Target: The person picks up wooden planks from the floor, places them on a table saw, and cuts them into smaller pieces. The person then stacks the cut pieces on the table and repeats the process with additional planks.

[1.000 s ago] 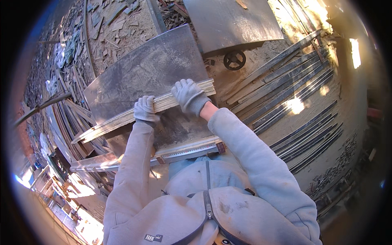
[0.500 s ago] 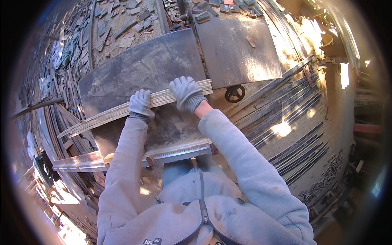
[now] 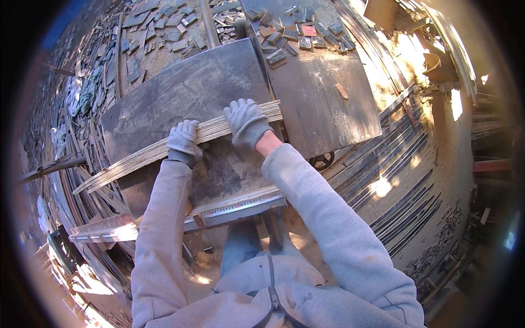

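A stack of long, thin wooden strips point(image 3: 214, 129) lies slantwise across a dark metal table plate point(image 3: 186, 82), its left end reaching past the plate's edge. My left hand point(image 3: 184, 141), in a grey knit glove, is closed over the middle of the stack. Farther right, my gloved right hand point(image 3: 246, 121) grips the strips close to their right end. Both sets of fingers curl over the far side of the stack. On the near side of the plate runs a rail with a measuring scale point(image 3: 240, 205).
A second metal plate point(image 3: 322, 98) adjoins on the right, bearing small cut blocks point(image 3: 290, 35) and a wood chip point(image 3: 342, 91). Below its near edge is a handwheel point(image 3: 322, 160). Long dark strips point(image 3: 407, 210) lie on the ground at right. Offcuts litter the far left.
The left plate, with the stack and my hands on it, has slid forward past the right plate. The right plate, blocks and handwheel now appear nearer me. Both hands keep their grip.
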Demonstrator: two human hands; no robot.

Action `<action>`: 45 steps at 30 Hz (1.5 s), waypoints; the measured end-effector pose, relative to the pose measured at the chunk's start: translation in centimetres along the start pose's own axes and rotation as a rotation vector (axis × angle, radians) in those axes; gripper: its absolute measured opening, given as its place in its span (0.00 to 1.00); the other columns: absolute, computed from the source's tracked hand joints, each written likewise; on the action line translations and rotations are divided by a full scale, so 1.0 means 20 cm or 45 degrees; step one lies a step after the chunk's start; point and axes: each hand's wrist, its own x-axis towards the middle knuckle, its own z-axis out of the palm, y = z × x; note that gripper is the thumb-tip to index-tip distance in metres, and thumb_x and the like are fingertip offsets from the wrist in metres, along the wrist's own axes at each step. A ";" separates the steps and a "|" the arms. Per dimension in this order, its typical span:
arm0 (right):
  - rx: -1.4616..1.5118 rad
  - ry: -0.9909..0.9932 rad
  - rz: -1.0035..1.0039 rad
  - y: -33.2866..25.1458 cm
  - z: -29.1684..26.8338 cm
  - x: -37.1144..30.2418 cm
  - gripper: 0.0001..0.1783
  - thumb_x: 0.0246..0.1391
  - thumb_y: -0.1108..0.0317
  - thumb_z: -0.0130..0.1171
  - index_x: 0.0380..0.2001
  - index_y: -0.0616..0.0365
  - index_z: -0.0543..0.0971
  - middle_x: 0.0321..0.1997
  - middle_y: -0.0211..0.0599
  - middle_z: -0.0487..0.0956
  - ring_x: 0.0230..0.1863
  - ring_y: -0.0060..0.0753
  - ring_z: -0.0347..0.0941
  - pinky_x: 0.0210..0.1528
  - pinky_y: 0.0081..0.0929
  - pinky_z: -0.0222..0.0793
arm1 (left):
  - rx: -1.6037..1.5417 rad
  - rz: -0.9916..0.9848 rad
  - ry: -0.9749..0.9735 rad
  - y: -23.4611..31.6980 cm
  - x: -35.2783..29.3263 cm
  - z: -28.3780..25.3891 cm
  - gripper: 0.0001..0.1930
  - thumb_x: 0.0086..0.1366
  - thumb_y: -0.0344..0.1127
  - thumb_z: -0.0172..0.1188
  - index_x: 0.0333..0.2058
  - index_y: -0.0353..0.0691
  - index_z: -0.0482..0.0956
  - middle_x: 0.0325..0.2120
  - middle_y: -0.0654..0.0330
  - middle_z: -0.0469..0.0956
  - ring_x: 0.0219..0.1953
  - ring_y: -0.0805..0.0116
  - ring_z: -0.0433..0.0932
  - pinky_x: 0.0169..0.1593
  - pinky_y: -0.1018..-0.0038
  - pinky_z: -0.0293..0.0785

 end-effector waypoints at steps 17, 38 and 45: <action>-0.029 0.019 -0.045 0.04 0.00 0.06 0.23 0.55 0.56 0.64 0.51 0.54 0.78 0.48 0.42 0.81 0.49 0.41 0.78 0.53 0.38 0.72 | 0.036 -0.002 0.096 0.01 0.05 -0.05 0.39 0.42 0.42 0.83 0.53 0.45 0.74 0.45 0.54 0.77 0.49 0.47 0.77 0.53 0.55 0.73; -0.077 0.094 -0.045 0.07 0.02 0.15 0.31 0.49 0.46 0.73 0.51 0.53 0.80 0.49 0.41 0.83 0.52 0.41 0.81 0.54 0.40 0.76 | 0.145 -0.057 0.138 0.01 0.11 -0.06 0.38 0.45 0.46 0.82 0.53 0.44 0.73 0.45 0.53 0.77 0.50 0.48 0.78 0.54 0.55 0.74; -0.041 0.087 -0.012 0.05 0.04 0.14 0.32 0.48 0.46 0.75 0.52 0.52 0.80 0.50 0.42 0.83 0.53 0.42 0.81 0.56 0.40 0.76 | 0.163 -0.072 0.104 -0.02 0.11 -0.03 0.38 0.45 0.50 0.81 0.53 0.44 0.74 0.46 0.53 0.77 0.51 0.49 0.78 0.54 0.56 0.74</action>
